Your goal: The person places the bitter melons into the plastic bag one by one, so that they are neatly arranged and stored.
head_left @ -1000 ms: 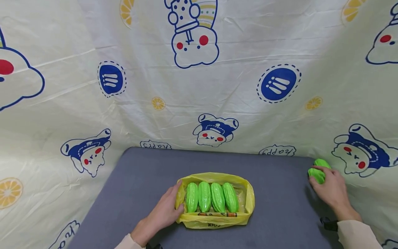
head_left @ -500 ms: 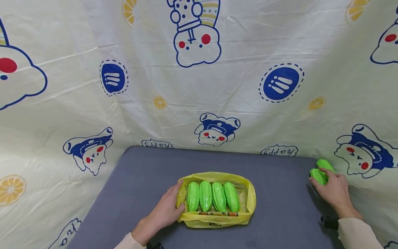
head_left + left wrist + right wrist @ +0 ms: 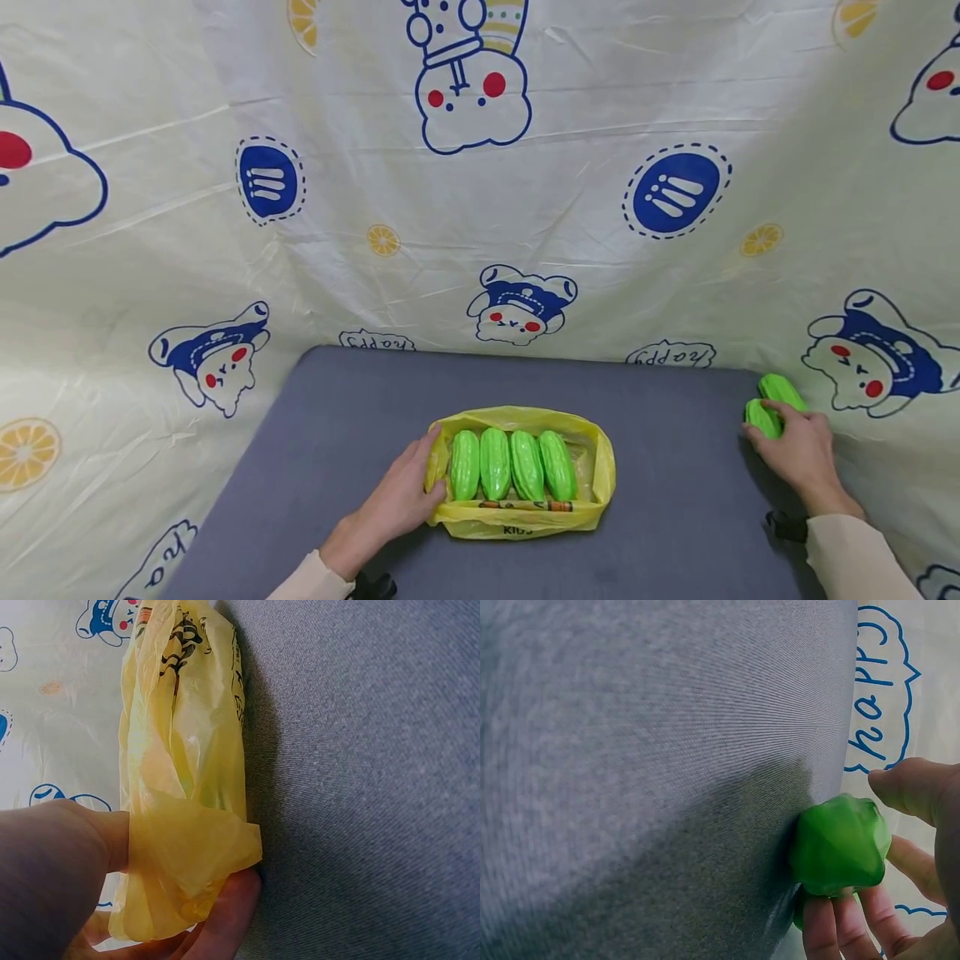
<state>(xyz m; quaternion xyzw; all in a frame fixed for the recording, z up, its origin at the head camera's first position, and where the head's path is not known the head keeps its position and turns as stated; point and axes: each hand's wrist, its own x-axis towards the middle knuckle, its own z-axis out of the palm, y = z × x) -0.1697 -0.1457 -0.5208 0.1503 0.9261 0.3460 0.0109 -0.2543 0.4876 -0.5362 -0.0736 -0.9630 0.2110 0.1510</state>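
In the head view, a yellow plastic bag [image 3: 603, 467] with a wide-open mouth holds several glossy green ribbed bitter melons [image 3: 495, 467] in a row. My left hand [image 3: 397, 492] grips its left end; the left wrist view shows thumb and fingers on either side of the crumpled plastic bag [image 3: 187, 847]. At the far right table corner lie two more melons. My right hand [image 3: 802, 450] is at the nearer melon [image 3: 762, 419], beside the farther melon [image 3: 780, 390]. In the right wrist view, fingers [image 3: 821, 926] touch the nearer melon [image 3: 840, 847], while the thumb is apart from it.
The grey table [image 3: 360, 408] ends at a white printed sheet [image 3: 570, 208] hanging behind and along the sides. Both melons at the right lie close against this sheet. A dark strap [image 3: 786, 527] sits on the right wrist.
The view has shifted slightly. My right hand has moved only a little about the nearer melon. My left hand keeps its hold on the bag.
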